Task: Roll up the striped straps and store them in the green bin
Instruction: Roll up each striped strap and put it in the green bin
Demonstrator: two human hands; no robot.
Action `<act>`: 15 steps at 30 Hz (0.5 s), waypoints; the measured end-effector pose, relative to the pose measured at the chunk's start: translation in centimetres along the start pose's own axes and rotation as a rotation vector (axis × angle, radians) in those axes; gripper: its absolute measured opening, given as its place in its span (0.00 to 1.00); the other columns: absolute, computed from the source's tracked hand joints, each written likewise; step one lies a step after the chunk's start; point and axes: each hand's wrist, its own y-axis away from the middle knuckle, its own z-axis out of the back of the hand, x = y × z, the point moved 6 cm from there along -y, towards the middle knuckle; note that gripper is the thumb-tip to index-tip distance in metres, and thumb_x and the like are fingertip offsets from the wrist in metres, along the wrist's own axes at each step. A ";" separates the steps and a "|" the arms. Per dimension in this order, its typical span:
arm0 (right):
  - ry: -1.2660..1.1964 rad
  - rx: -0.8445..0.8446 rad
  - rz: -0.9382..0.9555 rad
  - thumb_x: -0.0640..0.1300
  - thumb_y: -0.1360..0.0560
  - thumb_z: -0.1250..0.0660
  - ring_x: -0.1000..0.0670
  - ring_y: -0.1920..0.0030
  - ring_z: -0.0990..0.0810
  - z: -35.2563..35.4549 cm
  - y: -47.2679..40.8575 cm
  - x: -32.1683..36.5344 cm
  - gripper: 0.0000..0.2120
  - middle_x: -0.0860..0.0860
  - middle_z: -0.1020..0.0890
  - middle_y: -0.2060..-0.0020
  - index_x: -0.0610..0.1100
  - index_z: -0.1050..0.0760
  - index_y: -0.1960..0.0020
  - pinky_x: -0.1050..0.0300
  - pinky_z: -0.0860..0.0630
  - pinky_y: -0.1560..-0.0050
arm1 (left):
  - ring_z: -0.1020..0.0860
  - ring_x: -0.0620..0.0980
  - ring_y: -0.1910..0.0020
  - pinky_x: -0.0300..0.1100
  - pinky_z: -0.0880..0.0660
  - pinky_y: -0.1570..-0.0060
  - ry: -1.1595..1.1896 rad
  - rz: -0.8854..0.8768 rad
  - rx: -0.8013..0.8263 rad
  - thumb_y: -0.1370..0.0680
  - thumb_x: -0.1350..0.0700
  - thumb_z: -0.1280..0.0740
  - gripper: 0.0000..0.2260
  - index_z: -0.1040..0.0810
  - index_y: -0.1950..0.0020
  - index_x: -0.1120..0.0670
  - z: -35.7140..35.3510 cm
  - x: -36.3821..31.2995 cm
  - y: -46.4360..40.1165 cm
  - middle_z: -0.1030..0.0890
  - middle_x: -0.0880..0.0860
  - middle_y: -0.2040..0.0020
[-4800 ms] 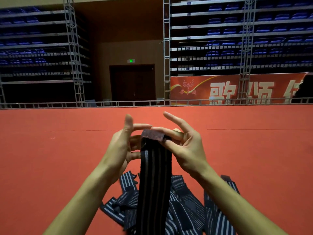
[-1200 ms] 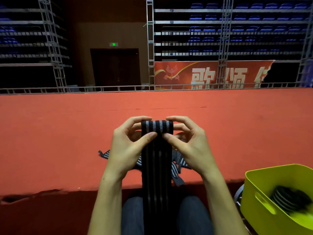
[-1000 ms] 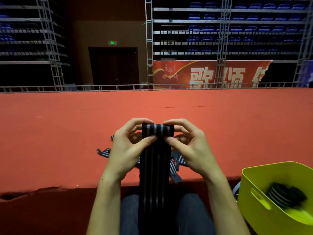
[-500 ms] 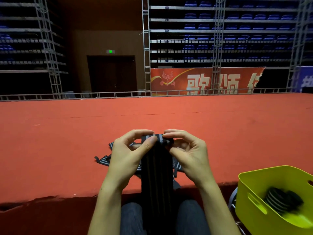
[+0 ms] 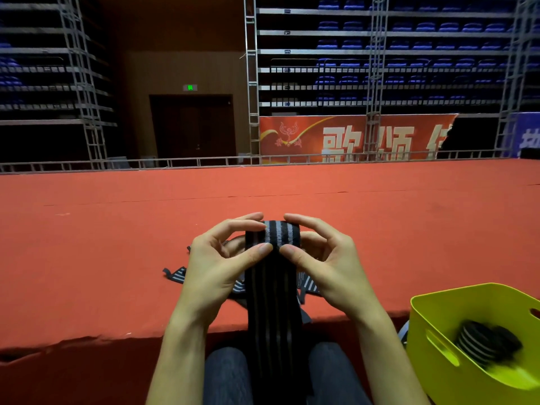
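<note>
both hands, left hand [image 5: 222, 267] and right hand [image 5: 327, 264], pinching rolled top of striped strap [image 5: 274, 287], red carpeted stage [image 5: 117, 244], green bin [image 5: 444, 331] at right, blue tiered seats [image 5: 409, 45], red banner [image 5: 344, 138] behind

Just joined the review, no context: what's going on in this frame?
A person is rolling a striped strap with both hands. The left hand and right hand pinch the small roll at its top end, while the unrolled length hangs down between the knees. More loose straps lie on the red carpet behind the hands. The green bin at the person's right already holds rolled straps.
</note>
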 end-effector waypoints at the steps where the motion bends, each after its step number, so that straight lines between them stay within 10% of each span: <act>1: 0.016 -0.022 0.012 0.42 0.20 0.24 0.47 0.39 0.13 0.1 0.0 0.0 0.23 0.49 0.11 0.42 0.56 0.21 0.28 0.42 0.17 0.37 | 0.15 0.55 0.36 0.52 0.19 0.33 -0.004 -0.008 0.003 0.25 0.68 0.23 0.12 0.15 0.43 0.62 -0.2 -0.1 0.0 0.14 0.53 0.33; 9: 0.285 -0.049 0.040 0.43 0.15 0.32 0.71 0.32 0.25 -0.7 0.0 -0.4 0.31 0.77 0.23 0.37 0.44 0.39 0.15 0.71 0.30 0.32 | 0.18 0.50 0.31 0.51 0.23 0.28 -0.072 -0.074 0.029 0.20 0.70 0.28 0.10 0.17 0.41 0.61 -1.1 -0.6 -0.1 0.16 0.51 0.31; 15: 0.346 -0.013 0.018 0.46 0.12 0.39 0.75 0.37 0.26 -2.9 0.8 -0.2 0.34 0.66 0.23 0.37 0.49 0.54 0.13 0.76 0.30 0.41 | 0.22 0.46 0.27 0.52 0.26 0.24 -0.135 -0.085 0.068 0.18 0.70 0.31 0.10 0.18 0.40 0.60 -1.3 -0.7 -0.2 0.18 0.50 0.28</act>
